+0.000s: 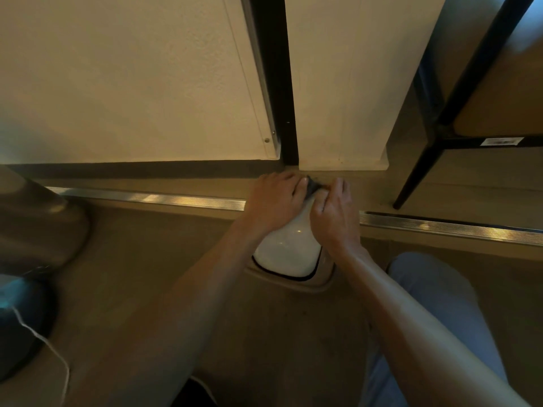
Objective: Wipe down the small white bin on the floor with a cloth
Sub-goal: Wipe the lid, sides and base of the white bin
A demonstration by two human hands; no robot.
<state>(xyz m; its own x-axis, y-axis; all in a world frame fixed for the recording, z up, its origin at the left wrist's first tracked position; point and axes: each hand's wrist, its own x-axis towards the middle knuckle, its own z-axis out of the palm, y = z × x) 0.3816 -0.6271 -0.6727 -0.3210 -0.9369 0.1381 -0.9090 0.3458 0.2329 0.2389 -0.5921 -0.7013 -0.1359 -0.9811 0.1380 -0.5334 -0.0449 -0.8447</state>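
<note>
Left hand (274,198) lies over the far left side of the small white bin (289,249), fingers curled down on it, steadying. Bin stands on the floor (147,259) by the wall, between both arms. Dark cloth (312,186) shows between the hands at the bin's far end; right hand (333,212) pinches it against the bin. Wiping looks mid-way: near side shiny, sides and rim likely left.

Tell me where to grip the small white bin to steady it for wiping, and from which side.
Grip the white bin by its narrower far end, one hand on each flank. Its glossy body tapers there, and both hands, left hand and right hand, already sit there around the dark cloth.
</note>
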